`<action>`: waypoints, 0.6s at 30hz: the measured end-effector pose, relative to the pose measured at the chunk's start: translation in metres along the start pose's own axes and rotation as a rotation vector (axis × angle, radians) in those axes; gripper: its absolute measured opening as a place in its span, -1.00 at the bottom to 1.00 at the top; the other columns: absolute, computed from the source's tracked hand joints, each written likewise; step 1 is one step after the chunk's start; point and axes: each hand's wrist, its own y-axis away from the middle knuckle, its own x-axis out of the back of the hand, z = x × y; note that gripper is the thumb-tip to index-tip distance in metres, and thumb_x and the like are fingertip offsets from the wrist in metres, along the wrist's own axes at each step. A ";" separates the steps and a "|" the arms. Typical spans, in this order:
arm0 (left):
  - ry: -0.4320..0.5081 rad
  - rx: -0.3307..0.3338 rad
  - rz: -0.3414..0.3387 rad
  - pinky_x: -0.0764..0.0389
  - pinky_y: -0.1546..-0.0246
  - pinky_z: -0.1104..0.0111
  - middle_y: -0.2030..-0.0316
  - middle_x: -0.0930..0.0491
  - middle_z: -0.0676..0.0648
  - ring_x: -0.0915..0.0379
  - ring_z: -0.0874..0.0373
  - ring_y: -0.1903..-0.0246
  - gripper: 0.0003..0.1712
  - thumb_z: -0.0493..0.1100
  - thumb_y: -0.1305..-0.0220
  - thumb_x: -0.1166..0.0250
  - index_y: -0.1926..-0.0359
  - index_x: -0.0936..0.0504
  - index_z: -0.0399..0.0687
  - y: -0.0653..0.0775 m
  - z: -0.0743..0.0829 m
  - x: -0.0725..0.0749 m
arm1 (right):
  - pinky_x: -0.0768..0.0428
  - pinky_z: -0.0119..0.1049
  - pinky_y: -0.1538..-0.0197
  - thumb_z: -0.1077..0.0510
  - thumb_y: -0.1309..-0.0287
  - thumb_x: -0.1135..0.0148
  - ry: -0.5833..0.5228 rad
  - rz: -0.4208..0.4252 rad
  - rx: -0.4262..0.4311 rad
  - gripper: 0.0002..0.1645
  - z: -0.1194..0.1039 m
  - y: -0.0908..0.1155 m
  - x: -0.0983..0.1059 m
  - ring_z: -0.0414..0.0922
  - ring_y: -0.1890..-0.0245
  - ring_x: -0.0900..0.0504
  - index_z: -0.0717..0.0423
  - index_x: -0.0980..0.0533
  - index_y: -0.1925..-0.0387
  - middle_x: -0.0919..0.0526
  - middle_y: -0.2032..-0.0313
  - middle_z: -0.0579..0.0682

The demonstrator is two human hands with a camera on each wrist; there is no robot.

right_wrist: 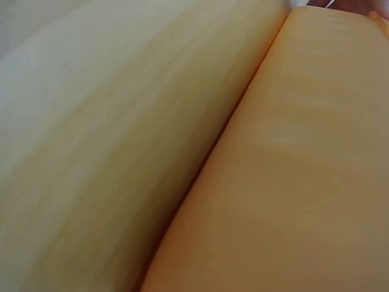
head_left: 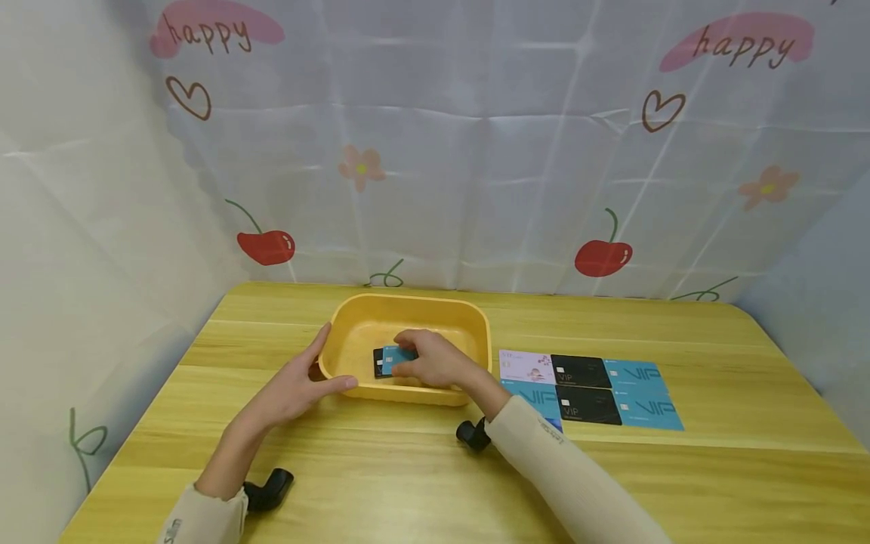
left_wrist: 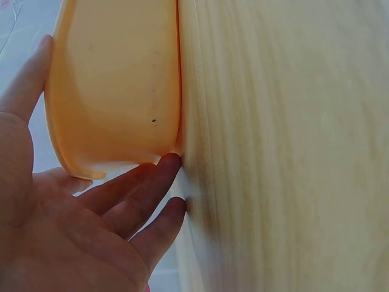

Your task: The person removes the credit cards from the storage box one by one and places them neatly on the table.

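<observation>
A yellow plastic basin [head_left: 421, 394] stands on the wooden table. My left hand [head_left: 292, 389] holds it at its near left corner, thumb over the rim and the other fingers against the outside. In the left wrist view, fingertips [left_wrist: 170, 161] meet the basin's lower edge. Inside the basin, my right hand [head_left: 435, 359] pinches a blue card [head_left: 390, 361] between thumb and fingers. A black card [head_left: 377, 363] shows partly under the blue one. The right hand covers the blue card's right end. Only the basin's outer wall [right_wrist: 292, 182] and table fill most of the right wrist view.
Right of the basin, cards lie edge to edge in two rows: a pink one [head_left: 526, 366], black ones [head_left: 581, 372] and blue ones [head_left: 649, 410]. The right sleeve [head_left: 564, 468] partly covers the nearest. A printed curtain [head_left: 469, 166] hangs behind the table.
</observation>
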 end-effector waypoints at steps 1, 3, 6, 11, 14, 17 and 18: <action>0.003 -0.001 0.000 -0.13 -0.18 0.02 -0.37 0.07 -0.16 -0.05 -0.04 -0.25 0.16 0.15 -0.07 -0.31 -0.43 0.30 0.04 0.000 0.000 0.000 | -0.34 -0.19 -0.13 0.11 -0.11 -0.26 0.003 0.006 -0.005 -0.36 0.000 -0.001 0.000 -0.02 -0.10 -0.40 0.29 -0.32 -0.19 -0.44 -0.11 0.14; 0.007 -0.001 -0.001 -0.15 -0.17 0.03 -0.37 0.06 -0.16 -0.07 -0.04 -0.24 0.15 0.14 -0.08 -0.31 -0.43 0.30 0.05 0.000 0.000 0.000 | -0.34 -0.21 -0.13 0.12 -0.10 -0.27 0.011 0.015 -0.011 -0.36 0.001 -0.004 0.000 -0.03 -0.09 -0.41 0.30 -0.33 -0.18 -0.45 -0.10 0.14; 0.011 -0.005 -0.006 -0.15 -0.17 0.03 -0.36 0.05 -0.16 -0.08 -0.03 -0.24 0.15 0.15 -0.08 -0.31 -0.43 0.30 0.06 0.000 0.000 0.000 | -0.38 -0.22 -0.08 0.12 -0.07 -0.29 0.025 0.039 -0.025 -0.36 0.002 -0.007 0.000 -0.03 -0.04 -0.44 0.28 -0.35 -0.17 -0.46 -0.09 0.13; 0.013 -0.003 -0.007 -0.14 -0.18 0.03 -0.36 0.05 -0.15 -0.07 -0.03 -0.24 0.15 0.16 -0.08 -0.30 -0.43 0.30 0.09 0.000 0.000 0.000 | -0.43 -0.19 -0.01 0.11 0.00 -0.35 0.045 0.066 -0.065 -0.32 0.004 -0.012 0.003 -0.01 0.03 -0.48 0.26 -0.38 -0.16 -0.46 -0.09 0.11; 0.013 -0.003 -0.008 -0.14 -0.18 0.03 -0.36 0.04 -0.15 -0.09 -0.02 -0.24 0.15 0.16 -0.07 -0.31 -0.43 0.30 0.09 0.000 0.000 0.000 | -0.43 -0.16 -0.02 0.08 0.03 -0.38 0.063 0.061 -0.075 -0.29 0.004 -0.015 0.005 0.01 -0.02 -0.46 0.28 -0.38 -0.15 -0.46 -0.09 0.12; 0.014 -0.001 -0.011 -0.14 -0.18 0.03 -0.37 0.05 -0.15 -0.08 -0.03 -0.24 0.16 0.18 -0.06 -0.30 -0.43 0.30 0.09 0.000 -0.001 0.001 | -0.44 -0.21 0.01 0.04 0.07 -0.41 0.104 0.047 -0.064 -0.28 0.006 -0.020 0.003 -0.01 0.04 -0.47 0.31 -0.42 -0.11 -0.48 -0.06 0.14; 0.015 -0.001 -0.011 -0.15 -0.17 0.03 -0.37 0.05 -0.16 -0.08 -0.03 -0.24 0.17 0.19 -0.06 -0.31 -0.43 0.30 0.08 0.000 -0.001 0.001 | -0.44 -0.24 0.04 0.03 0.09 -0.41 0.128 0.044 -0.055 -0.28 0.006 -0.021 0.002 -0.03 0.08 -0.47 0.33 -0.43 -0.09 -0.49 -0.04 0.14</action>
